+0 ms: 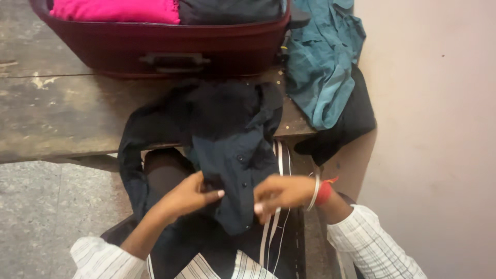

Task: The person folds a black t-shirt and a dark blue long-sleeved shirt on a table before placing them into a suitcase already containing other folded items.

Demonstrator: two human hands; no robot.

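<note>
Worn wooden table (62, 119), grey stone floor (46, 206), both hands (232, 196) pinching dark shirt (232, 155)

A worn, scuffed wooden table (57, 111) is shown across the upper left, speckled grey stone floor (46, 206) at lower left, and a plain pale wall (439, 129) at right.

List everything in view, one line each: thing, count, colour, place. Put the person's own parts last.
dark shirt: one, navy-black, draped off the table edge into the lap
suitcase: one, maroon, open, back of the table
pink cloth: one, inside the suitcase
teal garment: one, right of the suitcase
black garment: one, under the teal one, hanging off the table
table: one, worn wood
left hand: pinching the shirt
right hand: pinching the shirt, bangle and red thread at the wrist
</note>
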